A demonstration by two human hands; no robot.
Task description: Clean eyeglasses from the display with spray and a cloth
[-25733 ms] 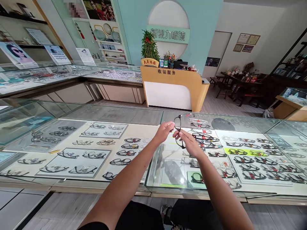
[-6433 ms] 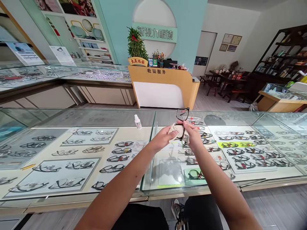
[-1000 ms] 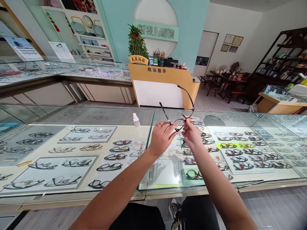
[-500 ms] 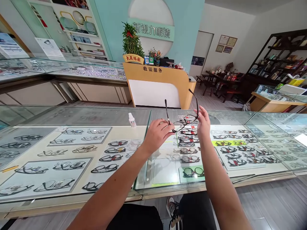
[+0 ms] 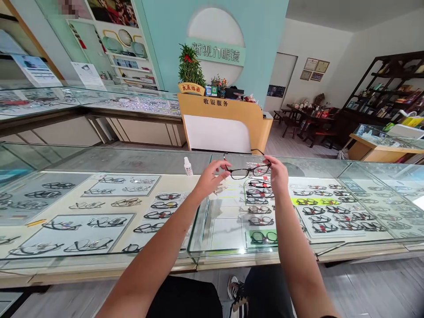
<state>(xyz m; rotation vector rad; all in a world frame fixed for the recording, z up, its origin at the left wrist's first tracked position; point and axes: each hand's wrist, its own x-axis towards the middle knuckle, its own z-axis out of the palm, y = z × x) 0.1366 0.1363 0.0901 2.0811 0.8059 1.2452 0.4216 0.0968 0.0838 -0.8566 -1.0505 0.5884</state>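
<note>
A pair of dark-framed glasses (image 5: 250, 170) is held between two bare hands above a glass counter (image 5: 82, 267), toward its far edge, with both arms of the frame unfolded and pointed away from the body. One end is pinched narrowly between thumb and fingers by the left hand (image 5: 211, 176); the opposite end is held near the hinge by the fingers of the right hand (image 5: 278, 174). With only the ends gripped, the frame could be dropped onto the glass top if either pinch were loosened. The hinges might be strained were the hands drawn apart, and the lenses could be smudged by a thumb slid inward. A small white bottle (image 5: 188, 167), stood upright near the counter's far edge, could be toppled by a wide swing of the left hand. The rows of display frames (image 5: 260, 194) below are likely shielded by the glass.
</note>
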